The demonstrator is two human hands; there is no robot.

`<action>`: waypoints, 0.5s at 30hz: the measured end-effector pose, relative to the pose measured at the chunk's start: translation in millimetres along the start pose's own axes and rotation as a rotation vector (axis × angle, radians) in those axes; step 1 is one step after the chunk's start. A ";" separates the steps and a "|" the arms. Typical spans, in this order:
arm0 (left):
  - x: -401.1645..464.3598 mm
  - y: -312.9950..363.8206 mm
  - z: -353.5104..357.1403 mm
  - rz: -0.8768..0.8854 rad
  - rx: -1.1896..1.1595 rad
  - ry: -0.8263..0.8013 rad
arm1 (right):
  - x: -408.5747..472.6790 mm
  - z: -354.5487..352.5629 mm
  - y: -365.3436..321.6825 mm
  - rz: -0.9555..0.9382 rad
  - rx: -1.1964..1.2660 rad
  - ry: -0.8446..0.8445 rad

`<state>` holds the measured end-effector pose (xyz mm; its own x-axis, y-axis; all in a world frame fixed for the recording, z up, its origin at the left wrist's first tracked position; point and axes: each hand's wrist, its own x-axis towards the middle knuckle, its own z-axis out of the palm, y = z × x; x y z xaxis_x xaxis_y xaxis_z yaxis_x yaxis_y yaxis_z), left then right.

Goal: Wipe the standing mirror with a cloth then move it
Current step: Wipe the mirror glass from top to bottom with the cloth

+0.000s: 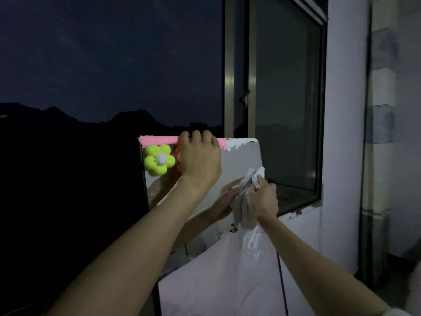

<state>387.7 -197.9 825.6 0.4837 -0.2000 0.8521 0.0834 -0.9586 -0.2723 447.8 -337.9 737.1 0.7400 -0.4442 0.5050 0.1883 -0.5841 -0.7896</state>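
The head view shows the left hand (200, 158) gripping the pink-trimmed top of the rectangular standing mirror (241, 163) by the window, probably to steady it, while the right hand (262, 201) presses a crumpled grey cloth (247, 199) on its glass.

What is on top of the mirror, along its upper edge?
A pink strip and a white dripping strip run along the top edge of the mirror. The left hand grips this edge and covers the part under it. A yellow flower sits just below.
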 end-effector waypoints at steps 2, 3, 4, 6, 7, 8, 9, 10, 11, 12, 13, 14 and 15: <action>-2.0 -3.7 -3.2 0.015 -0.012 -0.006 | -7.8 0.0 -3.2 -0.109 0.073 0.011; -3.2 -6.3 -4.7 0.020 -0.020 -0.007 | -15.2 0.1 -8.3 -0.201 0.103 0.017; -4.6 -8.7 -6.9 0.019 -0.030 -0.009 | -21.9 2.0 -12.9 -0.295 0.112 0.025; -9.2 -12.0 -13.2 0.001 -0.044 -0.023 | -34.1 6.2 -23.6 -0.445 0.103 0.024; -11.4 -12.7 -16.5 -0.010 -0.042 -0.031 | -39.5 7.9 -29.5 -0.489 0.098 0.011; -13.2 -13.9 -20.6 -0.025 -0.034 -0.040 | -43.8 9.8 -34.2 -0.513 0.111 -0.007; -14.6 -16.3 -24.8 -0.043 -0.026 -0.049 | -48.7 11.2 -39.0 -0.534 0.137 -0.023; -15.8 -21.0 -30.1 -0.061 -0.027 -0.050 | -55.1 12.7 -43.1 -0.561 0.170 -0.033; -17.0 -27.8 -35.0 -0.081 -0.037 -0.045 | -63.1 14.2 -46.2 -0.602 0.196 -0.035; -19.3 -36.8 -39.2 -0.104 -0.051 -0.038 | -73.7 15.7 -47.9 -0.645 0.214 -0.035; -21.4 -45.7 -42.3 -0.128 -0.073 -0.030 | -83.6 18.0 -46.9 -0.686 0.225 -0.034; -23.9 -55.0 -43.5 -0.154 -0.097 -0.020 | -91.9 19.9 -44.7 -0.730 0.223 -0.027; -28.9 -65.8 -42.9 -0.171 -0.117 -0.002 | -100.8 21.4 -42.1 -0.776 0.209 -0.019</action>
<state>330.9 -137.8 838.1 0.4727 -0.0319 0.8807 0.0626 -0.9956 -0.0697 379.1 -254.0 712.0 0.3591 0.0497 0.9320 0.7690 -0.5816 -0.2653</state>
